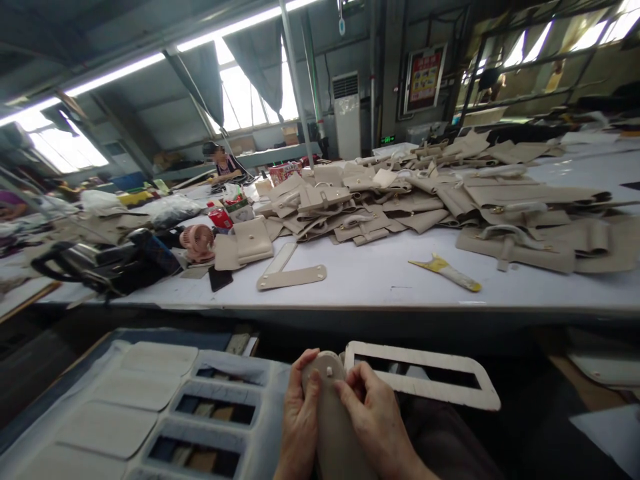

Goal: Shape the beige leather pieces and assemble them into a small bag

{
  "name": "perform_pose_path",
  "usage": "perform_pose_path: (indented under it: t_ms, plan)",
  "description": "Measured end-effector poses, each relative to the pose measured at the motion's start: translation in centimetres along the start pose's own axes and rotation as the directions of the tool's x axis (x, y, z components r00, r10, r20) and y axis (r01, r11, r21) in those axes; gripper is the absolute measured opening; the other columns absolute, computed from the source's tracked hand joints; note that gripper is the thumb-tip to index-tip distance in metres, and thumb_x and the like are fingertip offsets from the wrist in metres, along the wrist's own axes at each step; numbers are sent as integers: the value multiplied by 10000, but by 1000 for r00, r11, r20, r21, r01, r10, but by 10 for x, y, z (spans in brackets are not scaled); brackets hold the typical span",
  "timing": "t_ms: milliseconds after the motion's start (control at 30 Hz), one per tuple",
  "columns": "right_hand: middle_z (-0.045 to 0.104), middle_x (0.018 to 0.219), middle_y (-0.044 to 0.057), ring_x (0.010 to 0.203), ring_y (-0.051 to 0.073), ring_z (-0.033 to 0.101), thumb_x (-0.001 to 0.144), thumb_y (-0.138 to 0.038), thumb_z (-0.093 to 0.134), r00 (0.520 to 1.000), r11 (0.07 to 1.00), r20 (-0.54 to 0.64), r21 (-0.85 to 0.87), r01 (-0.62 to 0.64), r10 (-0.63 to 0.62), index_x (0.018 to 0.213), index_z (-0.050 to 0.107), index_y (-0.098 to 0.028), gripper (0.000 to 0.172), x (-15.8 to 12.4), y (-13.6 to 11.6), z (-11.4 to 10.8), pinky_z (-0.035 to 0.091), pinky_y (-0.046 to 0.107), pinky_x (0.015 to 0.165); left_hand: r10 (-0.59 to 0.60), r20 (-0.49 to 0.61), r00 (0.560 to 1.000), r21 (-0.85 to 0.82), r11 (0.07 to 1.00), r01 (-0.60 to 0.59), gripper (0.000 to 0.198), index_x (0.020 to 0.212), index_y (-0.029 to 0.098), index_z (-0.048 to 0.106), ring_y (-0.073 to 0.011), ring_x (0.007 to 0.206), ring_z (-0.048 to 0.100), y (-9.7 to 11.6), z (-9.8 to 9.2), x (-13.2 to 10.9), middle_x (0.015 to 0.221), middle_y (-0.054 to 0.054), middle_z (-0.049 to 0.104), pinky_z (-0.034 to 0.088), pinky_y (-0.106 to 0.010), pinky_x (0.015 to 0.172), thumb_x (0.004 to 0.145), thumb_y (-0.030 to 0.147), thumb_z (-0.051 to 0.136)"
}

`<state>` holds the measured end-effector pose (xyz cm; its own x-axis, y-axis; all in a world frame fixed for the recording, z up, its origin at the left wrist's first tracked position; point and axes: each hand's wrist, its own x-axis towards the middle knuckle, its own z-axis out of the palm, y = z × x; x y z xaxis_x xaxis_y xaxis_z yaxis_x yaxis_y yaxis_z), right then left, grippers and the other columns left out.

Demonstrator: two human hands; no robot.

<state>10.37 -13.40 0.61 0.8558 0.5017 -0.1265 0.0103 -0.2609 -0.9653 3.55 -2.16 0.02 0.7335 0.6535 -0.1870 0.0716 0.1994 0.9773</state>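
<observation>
Both my hands hold one beige leather strip (333, 407) with a rounded end and a small stud near its tip, low in the middle of the view. My left hand (299, 420) wraps its left edge, thumb on top. My right hand (377, 420) pinches the right side, fingers closed on it. Just behind my right hand lies a beige frame-shaped piece (425, 377) with a long slot cut out.
A long white table (380, 273) carries a big heap of beige bag parts (425, 193), a flat strap piece (291, 275), a yellow-handled scraper (447, 272), a pink fan (199, 241) and dark bags (110, 263). Cut panels (150, 393) lie at lower left. A person sits far back.
</observation>
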Motion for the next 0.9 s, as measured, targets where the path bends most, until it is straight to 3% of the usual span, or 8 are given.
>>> perform_pose_path:
  t_ms: [167,300,400,467,567,733,900]
  plan:
    - [497,657,-16,631,145,464,878,-443,541,1000,998,1,48,-30,30,713,455,-210,298,5,6,1,361,258,579,-71,8,997,-103,992,72,577,1276,271,532,-188,789,689,4,3,-2,1146,-72,684,561,-264,658,820,593,674]
    - [493,670,-27,634,135,466,842,-400,585,999,993,12,117,-33,32,729,432,-213,267,9,11,2,372,248,582,-91,59,994,-131,987,98,543,1250,263,527,-184,787,683,2,-2,3,1125,-66,686,568,-276,684,821,546,701]
    - [454,642,-63,595,119,449,830,-383,610,998,984,63,177,-17,6,868,480,-213,217,15,8,2,358,227,552,-70,74,995,-172,982,82,483,1227,267,525,-186,844,682,1,-4,5,1109,-46,686,569,-269,724,838,489,705]
    - [420,598,-84,547,113,420,856,-416,595,993,983,122,181,-17,-6,1023,506,-212,277,20,3,0,320,215,507,-59,64,996,-199,978,70,472,1205,265,539,-191,869,685,3,-3,5,1103,-39,689,568,-259,730,823,465,729]
    - [489,605,-57,548,114,452,904,-477,544,977,990,201,131,44,-70,1084,556,-195,334,27,-6,-2,303,209,486,-58,59,997,-209,976,69,474,1193,256,567,-214,880,696,7,-3,4,1121,-54,692,570,-263,702,806,465,744]
    - [638,740,20,669,160,586,906,-538,543,967,984,233,163,66,-103,1091,610,-178,411,31,-8,-1,406,241,569,31,66,997,-175,984,-19,613,1352,274,524,-278,1153,628,0,-5,2,1374,-94,586,543,-329,927,807,431,758]
    - [597,687,17,652,166,555,879,-577,570,975,990,183,82,113,-127,1047,649,-147,469,32,-7,1,377,259,567,108,-90,990,-20,994,-111,711,1435,250,462,-290,1382,434,-15,-5,0,1528,-106,433,364,-391,1155,817,447,753]
